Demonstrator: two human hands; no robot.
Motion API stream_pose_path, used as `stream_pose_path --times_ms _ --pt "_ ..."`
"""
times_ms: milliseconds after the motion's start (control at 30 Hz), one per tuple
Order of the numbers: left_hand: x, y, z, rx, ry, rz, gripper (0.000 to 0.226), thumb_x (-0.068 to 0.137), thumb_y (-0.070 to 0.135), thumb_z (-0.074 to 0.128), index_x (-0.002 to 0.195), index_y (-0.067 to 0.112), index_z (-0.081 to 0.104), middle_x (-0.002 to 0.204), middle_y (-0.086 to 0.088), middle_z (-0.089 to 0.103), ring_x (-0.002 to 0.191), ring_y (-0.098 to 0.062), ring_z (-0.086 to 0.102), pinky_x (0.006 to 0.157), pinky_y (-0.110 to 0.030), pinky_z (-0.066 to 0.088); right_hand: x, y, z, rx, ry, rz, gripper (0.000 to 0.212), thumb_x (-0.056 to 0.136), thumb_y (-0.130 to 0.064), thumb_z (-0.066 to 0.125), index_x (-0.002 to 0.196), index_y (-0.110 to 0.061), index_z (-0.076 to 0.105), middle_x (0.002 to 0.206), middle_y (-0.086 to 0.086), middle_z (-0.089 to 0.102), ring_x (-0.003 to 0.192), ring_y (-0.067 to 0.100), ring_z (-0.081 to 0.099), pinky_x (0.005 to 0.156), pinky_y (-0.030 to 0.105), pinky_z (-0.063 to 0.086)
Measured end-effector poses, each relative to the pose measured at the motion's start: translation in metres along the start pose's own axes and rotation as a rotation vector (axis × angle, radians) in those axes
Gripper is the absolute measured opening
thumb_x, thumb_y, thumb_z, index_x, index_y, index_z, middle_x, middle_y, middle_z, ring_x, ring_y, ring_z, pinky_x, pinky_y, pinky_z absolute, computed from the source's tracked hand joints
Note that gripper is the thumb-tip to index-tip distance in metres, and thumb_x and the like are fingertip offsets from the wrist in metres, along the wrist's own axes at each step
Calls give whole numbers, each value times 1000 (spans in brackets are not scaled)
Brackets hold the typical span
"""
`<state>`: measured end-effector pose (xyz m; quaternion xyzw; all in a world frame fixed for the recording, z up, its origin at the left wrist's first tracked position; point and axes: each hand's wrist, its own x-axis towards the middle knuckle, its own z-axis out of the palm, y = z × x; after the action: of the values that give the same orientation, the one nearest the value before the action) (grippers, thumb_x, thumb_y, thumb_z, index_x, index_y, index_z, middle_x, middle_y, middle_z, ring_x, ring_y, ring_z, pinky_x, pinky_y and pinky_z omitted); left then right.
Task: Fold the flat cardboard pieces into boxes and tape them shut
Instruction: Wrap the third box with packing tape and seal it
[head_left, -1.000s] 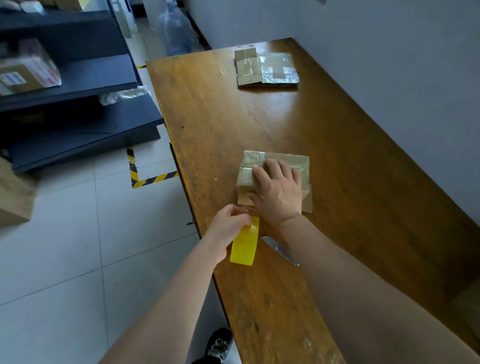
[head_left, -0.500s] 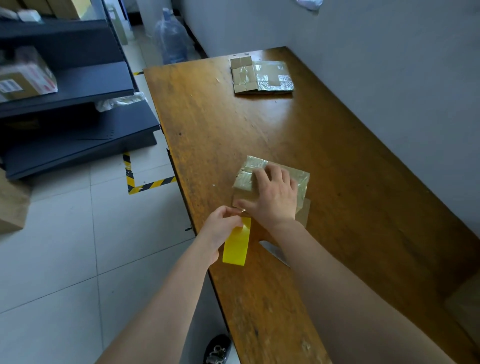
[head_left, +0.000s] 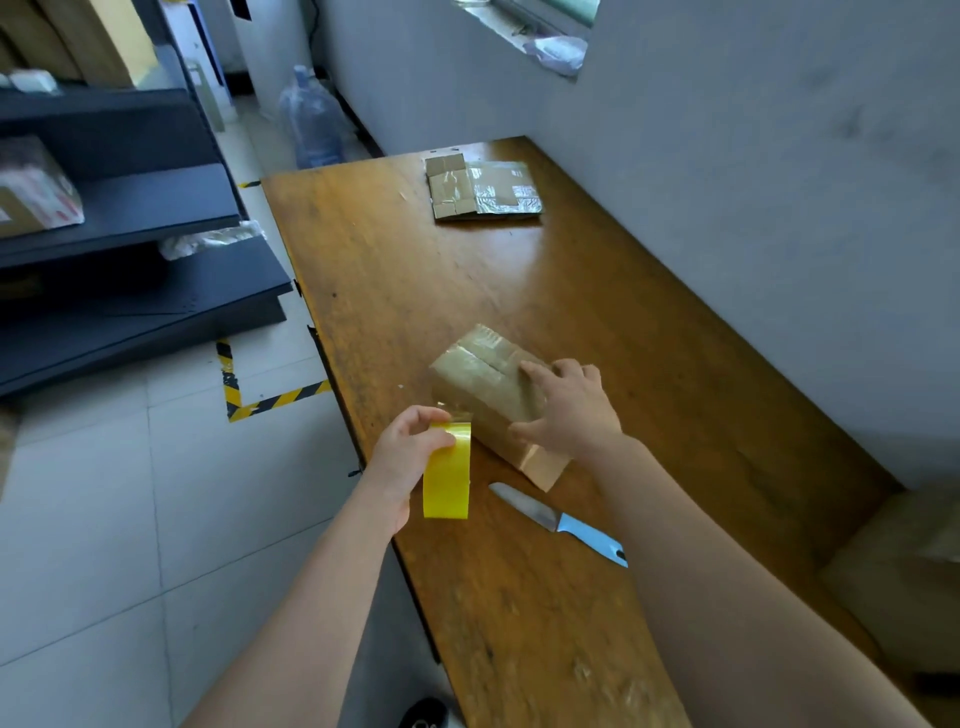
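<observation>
Looks like the taping step is happening here: the right hand (head_left: 571, 410) is gripping the small brown cardboard box (head_left: 480, 387), fingers spread over its top and thumb on the near side, close to the left edge of the wooden table (head_left: 519, 291). The left hand (head_left: 410, 460) is curling its fingers round the yellow tape roll (head_left: 447, 475) just beside it. I'm guessing the next move is running a strip over the seam, with the blue-handled knife (head_left: 561, 522) lying nearby for cutting

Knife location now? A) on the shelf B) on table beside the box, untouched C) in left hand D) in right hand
B: the knife lies on the table near the box; the left hand holds the tape roll, the right hand grips the box.
</observation>
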<state>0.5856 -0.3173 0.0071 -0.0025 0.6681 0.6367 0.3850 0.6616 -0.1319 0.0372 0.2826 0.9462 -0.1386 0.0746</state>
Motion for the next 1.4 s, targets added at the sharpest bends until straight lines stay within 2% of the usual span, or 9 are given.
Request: stream_pose_path --times_ms 267,467,633,733,833,1067,1233,1333,1400 --pt "-29 11 -20 -48 112 93 14 88 14 64 95 26 66 98 -4 64 80 -20 62 50 -27 50 -17 -44 9 -9 54 114 81 73 -77 59 137 -29 44 131 8 43 124 29 33 92 39 44" --pt "-50 21 -25 -118 148 154 15 88 6 61 94 20 65 85 1 65 66 -14 61 51 -26 50 -37 -50 15 59 -41 110 92 65 -72 71 139 -29 38 133 8 42 124 27 38 95 41 45" --pt "-65 28 -21 -191 56 243 16 88 4 61 95 18 65 70 19 69 56 -3 65 46 -23 51 -54 -54 12 43 135 60 63 85 -63 57 137 -28 47 132 6 46 123 25 40 100 39 39" --pt "-72 32 -15 -201 -4 304 18 89 5 61 97 21 65 76 24 70 64 -3 68 50 -25 54 -67 -65 1 538 300 -44 40 96 -50 48 121 -22 62 106 -3 60 101 13 57 79 28 44" --pt "-79 34 -10 -203 -45 335 20 88 12 64 99 29 66 89 16 73 79 -9 70 58 -29 55 -81 -81 -12 1021 110 -102 32 93 -54 52 109 -28 63 86 -4 69 73 6 65 62 24 50" --pt "-94 29 -6 -201 -114 358 23 91 12 61 108 28 66 102 3 73 88 -14 71 61 -26 54 -102 -93 -17 1272 90 -33 13 91 -17 64 100 -24 70 91 1 72 88 19 66 83 42 53" --pt "-103 23 3 -93 181 487 27 93 18 61 91 43 72 107 9 67 97 -11 62 72 -26 52 -114 -99 -22 1219 242 -35 7 92 -19 65 90 -15 70 81 0 67 74 12 57 69 31 48" --pt "-110 20 8 28 316 524 38 91 26 64 117 52 57 109 12 57 98 -6 57 69 -18 44 -122 -105 -24 1077 342 -37 9 94 -22 61 89 -23 68 80 -7 64 71 7 55 64 26 47" --pt "-114 20 4 155 348 521 70 87 28 69 144 46 32 104 13 54 90 -3 55 67 -17 41 -127 -105 -25 933 402 -52 11 95 -24 58 90 -26 67 82 -9 64 73 10 56 62 29 47"
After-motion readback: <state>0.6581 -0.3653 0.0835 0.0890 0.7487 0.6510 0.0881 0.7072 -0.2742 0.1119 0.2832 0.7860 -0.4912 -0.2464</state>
